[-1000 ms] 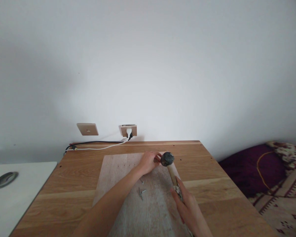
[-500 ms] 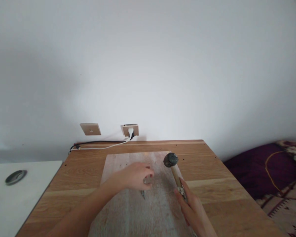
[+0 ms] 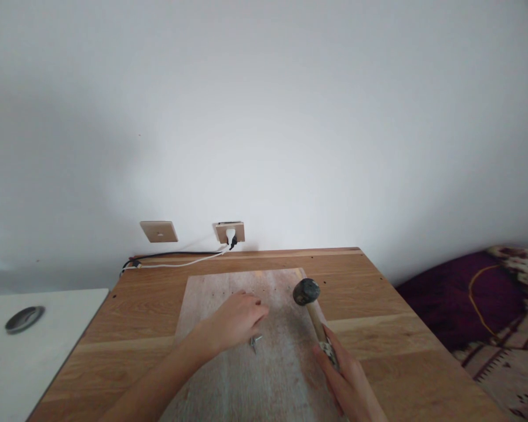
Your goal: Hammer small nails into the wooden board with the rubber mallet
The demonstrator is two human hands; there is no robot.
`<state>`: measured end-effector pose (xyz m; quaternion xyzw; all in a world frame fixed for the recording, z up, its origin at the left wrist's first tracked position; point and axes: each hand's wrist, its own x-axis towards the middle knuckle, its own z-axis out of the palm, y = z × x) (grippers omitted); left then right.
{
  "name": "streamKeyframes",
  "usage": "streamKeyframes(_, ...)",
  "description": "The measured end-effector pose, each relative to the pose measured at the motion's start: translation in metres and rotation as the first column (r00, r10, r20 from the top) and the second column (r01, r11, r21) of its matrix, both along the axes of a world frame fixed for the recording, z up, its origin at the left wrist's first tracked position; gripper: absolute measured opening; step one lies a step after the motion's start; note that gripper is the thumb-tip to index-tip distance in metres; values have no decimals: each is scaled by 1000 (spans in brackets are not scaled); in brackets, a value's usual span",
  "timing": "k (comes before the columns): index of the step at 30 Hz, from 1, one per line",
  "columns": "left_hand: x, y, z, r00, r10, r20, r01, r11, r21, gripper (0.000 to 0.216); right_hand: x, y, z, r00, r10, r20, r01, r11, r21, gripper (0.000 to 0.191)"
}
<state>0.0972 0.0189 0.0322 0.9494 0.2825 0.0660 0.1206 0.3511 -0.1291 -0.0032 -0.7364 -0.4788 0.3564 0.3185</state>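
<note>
Mallet (image 3: 316,320) in right hand (image 3: 347,378), fasteners (image 3: 253,344) on board (image 3: 264,384), plug (image 3: 230,234) in socket (image 3: 220,234).

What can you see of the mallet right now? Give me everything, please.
The mallet has a rounded, dark grey-black head, rubber-like in look, with paler scuffs. Its slim, light tan handle looks wooden; lower down shows a patchy, pale-and-dark stretch, partly hidden by the fingers. The right hand grips it there. It slants with the head toward the wall and slightly left, over the right-hand side of the pale board. Whether the head touches the board is unclear.
</note>
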Motion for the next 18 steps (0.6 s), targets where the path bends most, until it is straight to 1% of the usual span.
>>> streamKeyframes(1,2,3,1,997,42,59,-39,998,-48,13,1,-1,-3,1000,4,10,-4,1000,-5,73)
streamKeyframes(3,7,11,2,970,146,195,-107,974,-198,15,2,-2,-11,999,0,43,-1,1000,6,74)
streamKeyframes(5,14,22,-1,907,265,327,-135,919,-372,16,2,-3,-20,997,-15,80,12,999,40,74)
streamKeyframes(7,23,33,-7,839,357,410,-139,870,-473,21,2,-3,-27,994,-32,108,24,997,71,73)
streamKeyframes(8,27,38,-10,819,377,432,-138,861,-490,23,2,-3,-29,993,-36,117,27,997,78,72)
streamKeyframes(10,35,46,-16,818,361,448,-119,868,-481,24,2,-2,-30,992,-36,121,26,996,87,70)
streamKeyframes(12,43,52,-20,824,332,459,-92,878,-471,22,1,-1,-27,993,-35,115,24,995,96,70)
streamKeyframes(15,52,56,-25,813,333,477,-85,879,-469,18,0,0,-19,994,-25,105,15,995,97,69)
streamKeyframes(18,58,58,-31,848,285,447,-95,911,-401,15,-2,-1,-13,996,-28,88,20,996,92,66)
